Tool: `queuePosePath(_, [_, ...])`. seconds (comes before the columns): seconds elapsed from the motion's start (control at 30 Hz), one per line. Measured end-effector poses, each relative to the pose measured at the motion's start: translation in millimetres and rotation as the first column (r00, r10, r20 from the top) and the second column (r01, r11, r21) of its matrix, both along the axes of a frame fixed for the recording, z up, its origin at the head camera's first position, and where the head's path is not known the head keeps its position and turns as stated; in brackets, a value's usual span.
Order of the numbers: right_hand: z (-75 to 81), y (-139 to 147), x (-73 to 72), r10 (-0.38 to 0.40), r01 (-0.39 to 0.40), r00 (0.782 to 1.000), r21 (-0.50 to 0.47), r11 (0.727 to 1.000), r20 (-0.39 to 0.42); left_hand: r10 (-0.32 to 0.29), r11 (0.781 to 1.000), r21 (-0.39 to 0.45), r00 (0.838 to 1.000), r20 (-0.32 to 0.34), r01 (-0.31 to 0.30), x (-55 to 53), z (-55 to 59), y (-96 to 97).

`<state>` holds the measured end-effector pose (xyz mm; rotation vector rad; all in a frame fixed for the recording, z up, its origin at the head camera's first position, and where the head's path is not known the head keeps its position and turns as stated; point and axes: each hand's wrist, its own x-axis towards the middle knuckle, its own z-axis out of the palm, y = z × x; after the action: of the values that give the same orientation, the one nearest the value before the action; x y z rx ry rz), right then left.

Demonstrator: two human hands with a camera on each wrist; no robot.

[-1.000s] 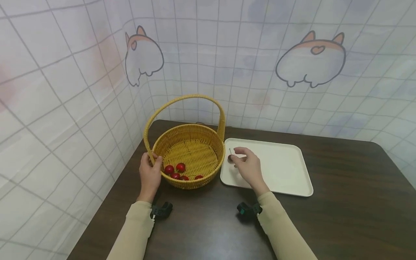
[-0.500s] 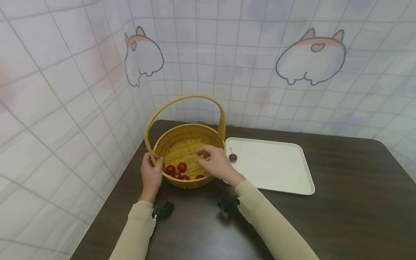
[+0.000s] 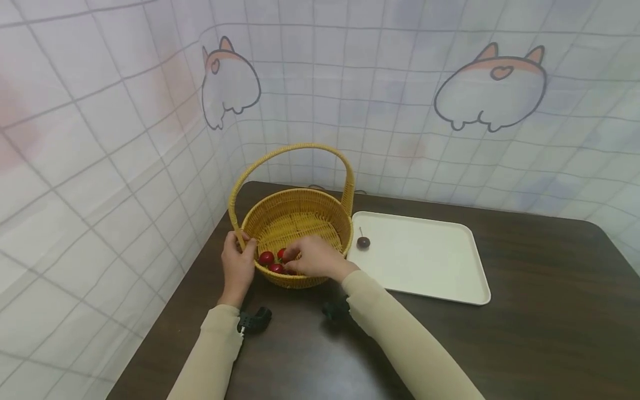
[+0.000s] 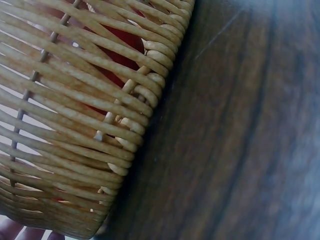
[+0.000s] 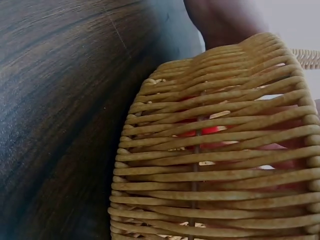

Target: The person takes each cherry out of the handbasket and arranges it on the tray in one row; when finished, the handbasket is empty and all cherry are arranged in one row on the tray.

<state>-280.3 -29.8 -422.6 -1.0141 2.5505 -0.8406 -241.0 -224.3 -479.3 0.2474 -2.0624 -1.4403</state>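
A yellow wicker basket [image 3: 265, 219] with a tall arched handle holds several red cherries [image 3: 266, 258] near its front left wall. My left hand [image 3: 238, 266] grips the basket's left side at the foot of the handle. Inside the basket, my right hand [image 3: 317, 258] reaches low over the front rim, fingertips beside a cherry [image 3: 282, 254]. That hand covers part of the cherry group, and whether it pinches one is unclear. In both wrist views the basket weave [image 4: 65, 130] screens the cherries, with red showing through the gaps [image 5: 210, 130].
Right of the basket lies a white rectangular tray [image 3: 425, 255]. One dark cherry [image 3: 363, 243] with its stem up sits at the tray's left end. Everything stands on a dark wooden table [image 3: 545, 278]. A patterned curtain [image 3: 390, 100] hangs behind and to the left.
My right hand has let go of the dark cherry on the tray, moved left over the basket and lowered to the cherries. The left hand keeps its grip on the basket.
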Motion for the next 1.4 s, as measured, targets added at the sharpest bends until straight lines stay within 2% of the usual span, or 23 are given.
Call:
queuePosePath(0.23, [0.4, -5, 1.8, 0.024, -0.027, 0.999, 0.074, 0.997, 0.039, 0.020, 1.000, -0.003, 0.999, 0.025, -0.020, 5.4, 0.8, -3.2])
queuePosePath(0.4, [0.4, -5, 0.0, 0.072, -0.082, 0.992, 0.099, 0.992, 0.104, 0.026, 1.000, -0.011, 0.999, 0.027, -0.026, 6.3, -0.2, -2.9])
queuePosePath(0.53, [-0.2, -4, -2.5, 0.110, -0.124, 0.984, 0.096, 0.988, 0.137, 0.021, 1.000, -0.013, 0.999, 0.027, -0.021, 6.2, 1.0, -1.3])
queuePosePath(0.73, [-0.9, -3, -5.6, 0.174, -0.182, 0.975, 0.053, 0.982, 0.135, 0.019, 1.000, -0.018, 1.000, 0.020, -0.019, 5.3, 1.7, -0.4])
queuePosePath(0.97, [0.1, 2, -7.0, 0.255, -0.261, 0.953, 0.017, 0.965, 0.163, 0.013, 1.000, -0.026, 1.000, 0.024, -0.013, 5.5, 1.3, 1.1])
queuePosePath(1.1, [2.1, 3, -6.0, 0.237, -0.238, 0.965, -0.008, 0.971, 0.115, 0.011, 1.000, -0.024, 1.000, 0.015, -0.011, 3.8, 1.8, 1.6])
queuePosePath(1.27, [1.9, 4, -2.7, 0.142, -0.139, 0.989, -0.070, 0.988, 0.030, 0.007, 1.000, -0.022, 1.000, 0.005, -0.007, 2.8, 2.8, 2.0])
queuePosePath(1.4, [0.5, 8, 0.7, 0.051, -0.055, 0.998, -0.148, 0.987, -0.031, 0.007, 1.000, -0.019, 1.000, 0.013, -0.007, 3.0, 1.7, 2.2])
